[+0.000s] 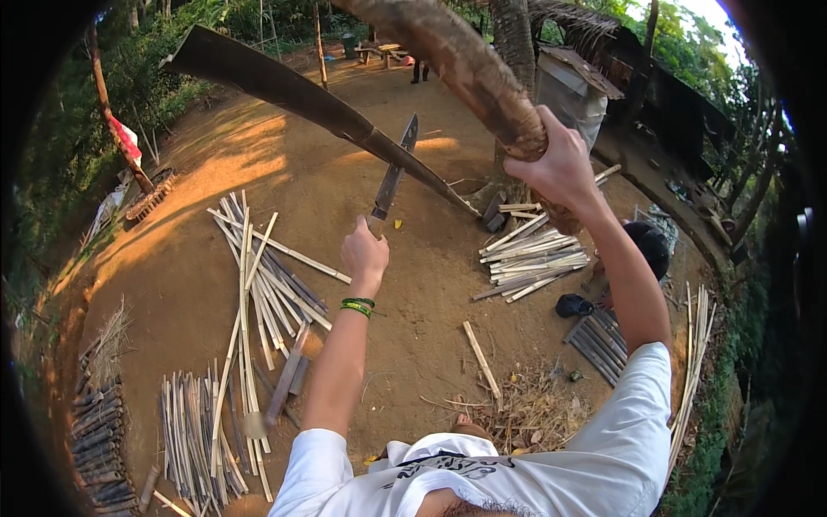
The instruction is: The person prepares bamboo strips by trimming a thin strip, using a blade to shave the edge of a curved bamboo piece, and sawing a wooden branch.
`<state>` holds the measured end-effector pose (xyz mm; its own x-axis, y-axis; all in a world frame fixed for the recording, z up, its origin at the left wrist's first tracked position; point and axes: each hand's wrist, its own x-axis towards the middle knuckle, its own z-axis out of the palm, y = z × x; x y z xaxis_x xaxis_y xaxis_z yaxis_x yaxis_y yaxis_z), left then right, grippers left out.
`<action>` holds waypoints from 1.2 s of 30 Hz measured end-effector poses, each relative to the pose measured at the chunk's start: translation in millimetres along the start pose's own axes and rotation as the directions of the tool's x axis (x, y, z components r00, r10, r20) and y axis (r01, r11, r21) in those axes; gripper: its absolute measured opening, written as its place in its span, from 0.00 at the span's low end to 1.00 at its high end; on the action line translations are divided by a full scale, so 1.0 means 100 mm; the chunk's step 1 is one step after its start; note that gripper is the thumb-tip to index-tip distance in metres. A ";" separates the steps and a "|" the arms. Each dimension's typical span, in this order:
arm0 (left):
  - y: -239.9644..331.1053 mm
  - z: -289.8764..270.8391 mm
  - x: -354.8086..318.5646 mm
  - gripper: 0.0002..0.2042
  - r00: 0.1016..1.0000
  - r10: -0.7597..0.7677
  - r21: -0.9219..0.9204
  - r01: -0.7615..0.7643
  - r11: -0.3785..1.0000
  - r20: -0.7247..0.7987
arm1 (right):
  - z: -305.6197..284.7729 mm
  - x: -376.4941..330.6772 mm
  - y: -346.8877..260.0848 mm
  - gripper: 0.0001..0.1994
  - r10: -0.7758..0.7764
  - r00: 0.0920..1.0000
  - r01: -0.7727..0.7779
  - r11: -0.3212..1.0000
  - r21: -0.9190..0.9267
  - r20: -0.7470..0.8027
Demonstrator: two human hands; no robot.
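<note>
"Where is everything?"

"The knife (390, 189) stands upright ahead of the body, crossing the bamboo (280, 90), which slants from high on the left down toward the tree's (514, 39) foot. I can't tell whether the blade bites in."

"And each grip?"

"The left grip (365, 253) is closed round the knife's handle; the right grip (556, 164) is wrapped about the branch (478, 77), near its lower end."

"How would they handle?"

"The branch looks heavy and stiff (top-heavy too, since most of it rises above the fist), so I'd hold it firmly there. The knife should be rigid: handle only."

"The bamboo?"

"Probably light for its length, springy, smooth enough to slip. Its edges may be sharp, so I'd take it flat across the broad end, well clear of the blade."
</note>
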<state>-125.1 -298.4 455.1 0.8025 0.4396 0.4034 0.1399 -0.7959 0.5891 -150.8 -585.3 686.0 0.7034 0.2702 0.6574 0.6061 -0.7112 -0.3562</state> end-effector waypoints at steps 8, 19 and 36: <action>0.43 0.15 0.20 0.15 0.994 0.074 0.085 -0.081 0.993 0.075 | 0.81 -0.26 1.28 0.32 0.334 0.872 -0.173 0.894 -0.414 0.357; 0.28 0.70 0.26 0.16 1.000 0.017 0.022 -0.017 1.000 0.011 | 0.34 -0.44 1.02 0.30 0.185 0.982 -0.186 0.979 0.085 0.020; 0.77 1.32 0.67 0.14 1.000 0.012 0.170 -0.016 0.985 0.021 | 1.06 0.38 2.45 0.32 0.159 0.967 -0.093 0.948 -0.305 0.199</action>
<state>16.2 -385.5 435.4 0.8159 0.4212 0.3961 0.2239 -0.8618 0.4553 63.4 -680.2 553.6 0.8503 0.2779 0.4469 0.3960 -0.8971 -0.1957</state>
